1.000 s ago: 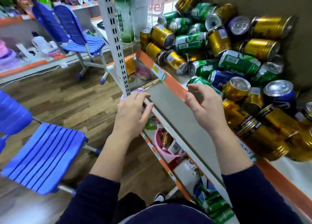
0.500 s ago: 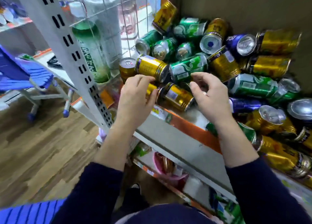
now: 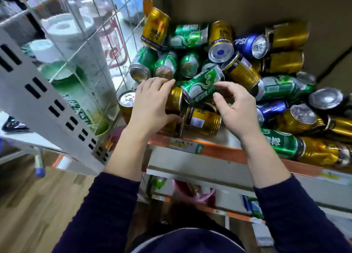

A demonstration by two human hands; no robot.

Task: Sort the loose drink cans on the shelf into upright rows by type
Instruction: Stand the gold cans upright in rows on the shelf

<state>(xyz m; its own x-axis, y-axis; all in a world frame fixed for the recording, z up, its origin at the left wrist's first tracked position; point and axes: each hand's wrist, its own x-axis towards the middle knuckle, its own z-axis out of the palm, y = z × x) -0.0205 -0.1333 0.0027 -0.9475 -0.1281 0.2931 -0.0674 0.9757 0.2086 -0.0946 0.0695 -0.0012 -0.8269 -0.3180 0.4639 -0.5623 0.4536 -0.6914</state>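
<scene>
Gold can (image 3: 176, 100) on its side within curled fingers (image 3: 162, 83) of left hand (image 3: 152, 106); right hand (image 3: 237, 110) fingers loosely spread beside green can (image 3: 202, 86).

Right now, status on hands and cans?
Left hand grips gold can at shelf front. Right hand open, beside green can. Pile jumbled behind, no rows yet.

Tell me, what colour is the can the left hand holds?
The can is gold, clearest in the head view.
</scene>
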